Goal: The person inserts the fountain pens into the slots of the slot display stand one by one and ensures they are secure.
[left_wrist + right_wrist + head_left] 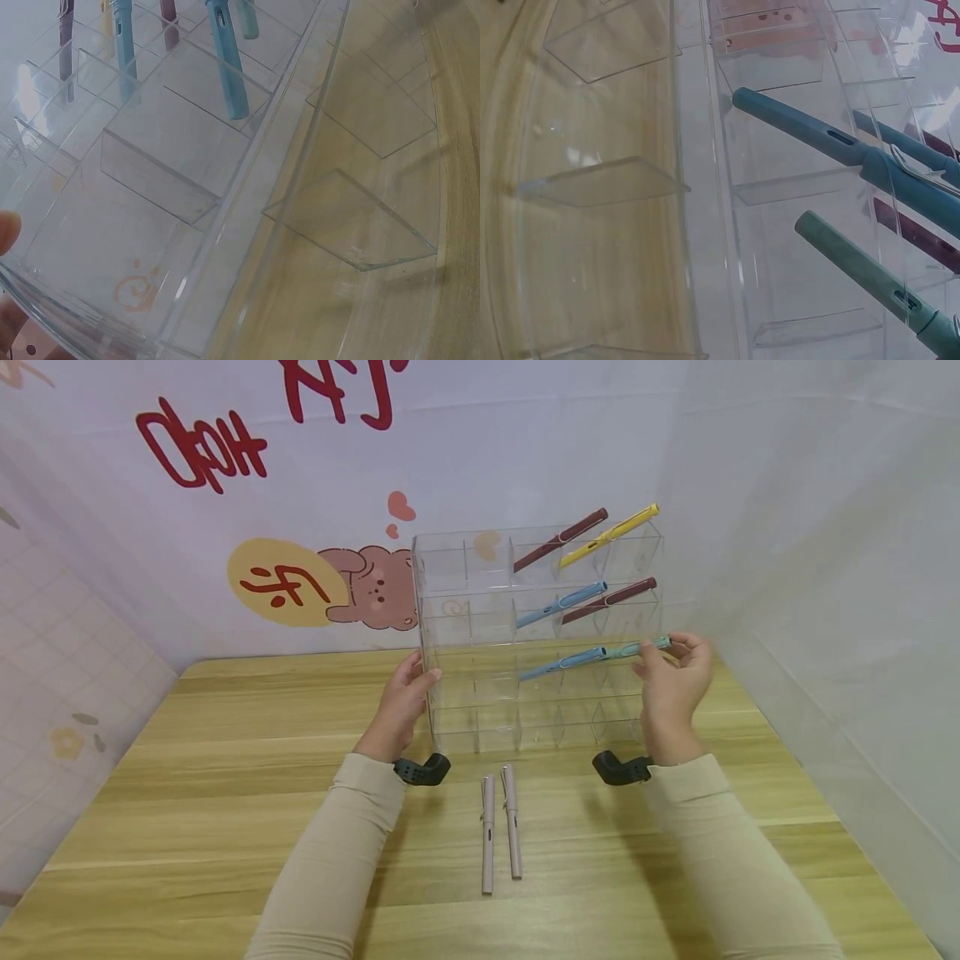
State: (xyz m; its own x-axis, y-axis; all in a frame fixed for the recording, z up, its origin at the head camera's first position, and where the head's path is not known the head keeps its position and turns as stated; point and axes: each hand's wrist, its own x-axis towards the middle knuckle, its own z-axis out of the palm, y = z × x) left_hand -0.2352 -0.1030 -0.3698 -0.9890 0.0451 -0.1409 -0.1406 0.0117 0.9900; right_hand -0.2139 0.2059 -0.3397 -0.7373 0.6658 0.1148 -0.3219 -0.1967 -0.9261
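A clear acrylic pen rack [424,639] with rows of compartments stands upright on the table. My left hand [397,708] grips its left side, thumb in front and fingers behind. With my right hand [677,685] I pinch the cap end of a light green pen [622,652] in the third row. Its barrel [851,251] slants inside a compartment in the right wrist view. Left of it in that row leans a blue pen [555,666]. The second row holds another blue pen [558,604] and a dark red pen [611,601].
A dark red pen [558,541] and a yellow pen [609,537] lean in the top row. Two pale pinkish pens [488,835] lie side by side on the wooden table [247,827] before the rack. Behind stands a white printed cloth [540,435].
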